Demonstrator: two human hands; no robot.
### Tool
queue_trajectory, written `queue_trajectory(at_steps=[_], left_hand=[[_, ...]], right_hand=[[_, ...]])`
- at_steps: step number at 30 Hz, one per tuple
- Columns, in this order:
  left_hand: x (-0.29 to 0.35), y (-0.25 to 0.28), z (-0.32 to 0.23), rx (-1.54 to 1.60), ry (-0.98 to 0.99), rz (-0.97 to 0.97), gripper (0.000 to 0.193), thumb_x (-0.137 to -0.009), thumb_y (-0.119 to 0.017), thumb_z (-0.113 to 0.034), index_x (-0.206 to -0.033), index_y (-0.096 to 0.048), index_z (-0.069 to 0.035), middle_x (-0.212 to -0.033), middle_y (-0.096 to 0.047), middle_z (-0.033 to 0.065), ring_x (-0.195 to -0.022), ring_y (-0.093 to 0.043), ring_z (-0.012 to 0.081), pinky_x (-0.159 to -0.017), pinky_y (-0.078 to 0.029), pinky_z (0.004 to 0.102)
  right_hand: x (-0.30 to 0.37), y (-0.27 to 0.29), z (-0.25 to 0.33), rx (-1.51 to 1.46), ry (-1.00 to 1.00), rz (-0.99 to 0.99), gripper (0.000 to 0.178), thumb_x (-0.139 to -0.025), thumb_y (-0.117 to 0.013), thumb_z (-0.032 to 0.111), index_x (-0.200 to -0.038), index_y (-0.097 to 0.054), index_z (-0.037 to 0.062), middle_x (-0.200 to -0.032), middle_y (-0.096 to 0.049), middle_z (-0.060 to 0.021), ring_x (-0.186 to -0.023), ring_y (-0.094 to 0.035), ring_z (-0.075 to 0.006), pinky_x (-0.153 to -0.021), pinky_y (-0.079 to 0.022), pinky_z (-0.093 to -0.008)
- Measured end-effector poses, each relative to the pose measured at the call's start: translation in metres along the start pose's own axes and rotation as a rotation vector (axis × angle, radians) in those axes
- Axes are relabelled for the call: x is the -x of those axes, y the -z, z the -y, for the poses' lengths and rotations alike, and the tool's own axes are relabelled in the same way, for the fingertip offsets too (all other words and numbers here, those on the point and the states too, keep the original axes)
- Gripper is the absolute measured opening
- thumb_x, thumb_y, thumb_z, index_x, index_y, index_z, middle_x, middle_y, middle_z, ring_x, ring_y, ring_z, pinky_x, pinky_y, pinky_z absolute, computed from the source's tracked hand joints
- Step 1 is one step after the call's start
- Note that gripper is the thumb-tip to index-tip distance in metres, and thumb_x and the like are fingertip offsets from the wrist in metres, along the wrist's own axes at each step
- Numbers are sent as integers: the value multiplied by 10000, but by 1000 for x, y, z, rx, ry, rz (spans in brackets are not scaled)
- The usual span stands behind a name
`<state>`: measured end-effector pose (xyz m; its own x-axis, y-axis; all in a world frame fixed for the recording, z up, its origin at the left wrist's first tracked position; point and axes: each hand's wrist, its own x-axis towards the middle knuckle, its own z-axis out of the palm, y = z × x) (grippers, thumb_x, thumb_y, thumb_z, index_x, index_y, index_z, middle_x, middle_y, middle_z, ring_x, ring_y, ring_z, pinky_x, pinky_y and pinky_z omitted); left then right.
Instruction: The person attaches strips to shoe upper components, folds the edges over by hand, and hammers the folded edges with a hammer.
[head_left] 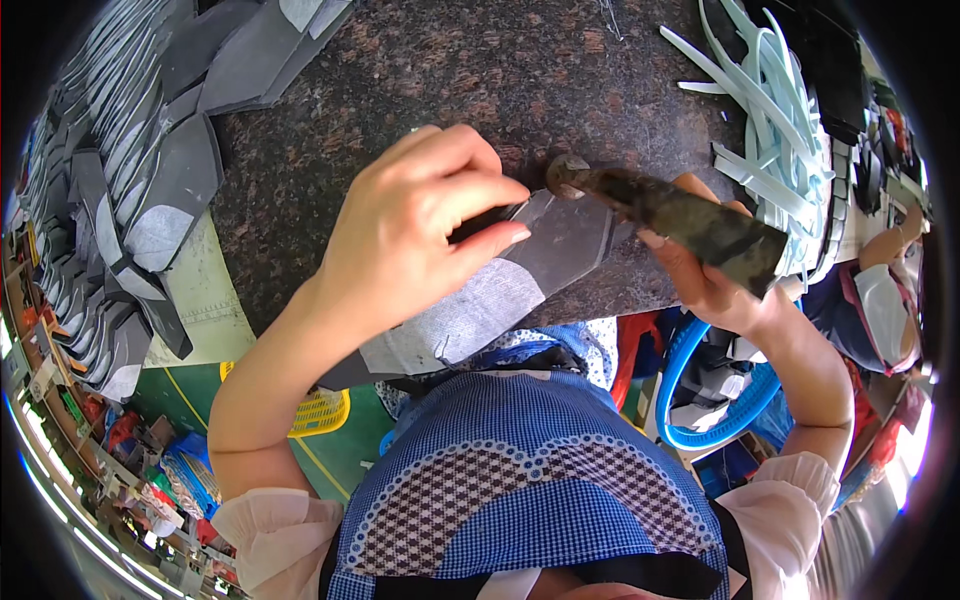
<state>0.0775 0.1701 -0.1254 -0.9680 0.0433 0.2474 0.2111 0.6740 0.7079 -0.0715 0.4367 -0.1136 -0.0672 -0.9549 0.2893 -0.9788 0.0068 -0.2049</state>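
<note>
Working mid-piece, prob.: R hand [718, 278] has its grip round hammer [690, 215], L hand [412, 225] pinching dark sheet [568, 240] at counter's [450, 60] near edge; pile [178, 195] on L, done or to-do, can't tell.

Bright, fairly even light on the dark speckled stone tabletop [420, 70]; bare left hand [395, 230] reads sharp, pale highlights along its back. From where I stand, glare strongest at the glowing white strips [102, 553], lower left. Gauzy white right sleeve [800, 500] partly washed out. Cluttered brown shelves [95, 460] curve at the rim, detail soft; corners black.
</note>
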Motion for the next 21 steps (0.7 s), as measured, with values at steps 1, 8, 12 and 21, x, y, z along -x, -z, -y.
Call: queue_trajectory(at_steps=[1,8,12,21], left_hand=[[2,-4,0,1,-23,-17,246,-714,-833,-78,-938,-740,-33,-893,-647,59,-781,-632,232,-664,-531,360],[15,-10,-31,-321,-9,38,306,-764,-769,-25,-1058,-694,20,-901,-605,56,-746,-617,204,-609,-519,317],[18,-8,-25,-300,-22,-1,284,-759,-779,-23,-1032,-711,9,-902,-618,61,-758,-623,203,-603,-517,321],[33,-4,-29,-149,63,-26,183,-769,-781,-40,-945,-734,-19,-903,-643,73,-787,-639,234,-668,-528,356]], right_hand=[[2,2,-1,3,-8,7,261,-827,-708,18,-1051,-579,-20,-864,-634,-172,-596,-645,-313,-523,-497,-363],[-19,22,-2,-583,-404,472,344,-906,-675,166,-1194,-599,-6,-913,-707,-125,-681,-685,-292,-589,-552,-375],[-15,16,4,-702,-446,377,250,-989,-593,201,-1106,-577,-18,-818,-688,-129,-644,-685,-289,-622,-567,-388],[-31,17,28,-752,-471,323,317,-887,-708,67,-1176,-606,-15,-740,-668,-131,-596,-646,-258,-575,-508,-355]])
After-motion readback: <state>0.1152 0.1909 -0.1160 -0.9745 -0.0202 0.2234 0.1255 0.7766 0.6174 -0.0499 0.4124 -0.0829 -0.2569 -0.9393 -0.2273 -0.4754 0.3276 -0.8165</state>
